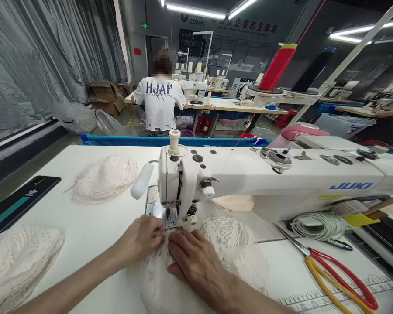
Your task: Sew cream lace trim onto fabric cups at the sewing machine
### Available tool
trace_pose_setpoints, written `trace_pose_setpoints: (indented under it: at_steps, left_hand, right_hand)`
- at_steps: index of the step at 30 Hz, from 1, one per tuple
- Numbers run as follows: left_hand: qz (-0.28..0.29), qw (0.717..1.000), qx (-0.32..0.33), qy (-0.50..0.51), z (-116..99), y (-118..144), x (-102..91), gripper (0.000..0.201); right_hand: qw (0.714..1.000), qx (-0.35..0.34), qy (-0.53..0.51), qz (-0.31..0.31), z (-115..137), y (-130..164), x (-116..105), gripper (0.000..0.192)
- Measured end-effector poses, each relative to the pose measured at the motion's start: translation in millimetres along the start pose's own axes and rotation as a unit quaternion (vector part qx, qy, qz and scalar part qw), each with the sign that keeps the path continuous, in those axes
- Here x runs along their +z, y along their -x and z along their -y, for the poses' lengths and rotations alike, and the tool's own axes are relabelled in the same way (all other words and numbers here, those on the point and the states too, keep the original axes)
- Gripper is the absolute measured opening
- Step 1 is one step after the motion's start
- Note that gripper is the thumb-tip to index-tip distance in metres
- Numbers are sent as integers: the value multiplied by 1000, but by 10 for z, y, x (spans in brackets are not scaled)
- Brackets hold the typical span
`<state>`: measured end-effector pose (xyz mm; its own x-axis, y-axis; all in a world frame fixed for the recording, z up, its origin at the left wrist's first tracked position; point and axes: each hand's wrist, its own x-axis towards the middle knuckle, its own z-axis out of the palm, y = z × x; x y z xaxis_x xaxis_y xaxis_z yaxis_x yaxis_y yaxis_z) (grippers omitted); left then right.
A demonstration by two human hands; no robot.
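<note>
A pale lace cup piece (157,279) lies below the needle area of the white sewing machine (249,170), its top edge close to the presser foot (169,214). My left hand (144,237) pinches that edge between thumb and fingers, just left of the foot. Bent over the same piece, my right hand (199,261) presses and grips the lace with its fingers together; the fingertips are partly hidden. Another bunched lace piece (232,240) rests right of my right hand, under the machine arm.
More lace cups (101,179) lie at left on the white table. A dark phone-like slab (19,203) sits by the left edge. Red-and-yellow-handled scissors (334,274), a ruler (314,303) and coiled cord (319,226) are at right. Ahead, a person (160,102) sits facing away.
</note>
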<state>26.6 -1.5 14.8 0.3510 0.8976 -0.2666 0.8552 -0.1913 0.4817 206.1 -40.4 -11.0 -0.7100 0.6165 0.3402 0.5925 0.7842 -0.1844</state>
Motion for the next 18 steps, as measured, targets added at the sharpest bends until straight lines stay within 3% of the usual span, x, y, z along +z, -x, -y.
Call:
trace_pose_setpoints:
  at_steps: [3, 6, 8, 10, 14, 18]
  left_hand:
    - [-90, 992, 21, -85, 1, 88, 57, 20]
    - [-189, 959, 153, -143, 65, 206, 202, 31]
    - [-211, 940, 229, -136, 131, 260, 314, 32]
    - [-224, 930, 262, -127, 193, 280, 403, 29]
    - [-243, 923, 274, -118, 248, 237, 455, 26]
    - [-254, 924, 269, -100, 232, 109, 370, 25]
  right_hand:
    - [1000, -3, 22, 8, -43, -4, 28, 16]
    - [1000, -4, 22, 5, -69, -11, 10, 16]
    - [1000, -4, 20, 3, -67, -14, -7, 18]
    - [1000, -1, 23, 7, -60, -13, -22, 19]
    - [999, 15, 34, 16, -88, -7, -27, 19]
    - [998, 28, 50, -11, -228, -40, 8, 20]
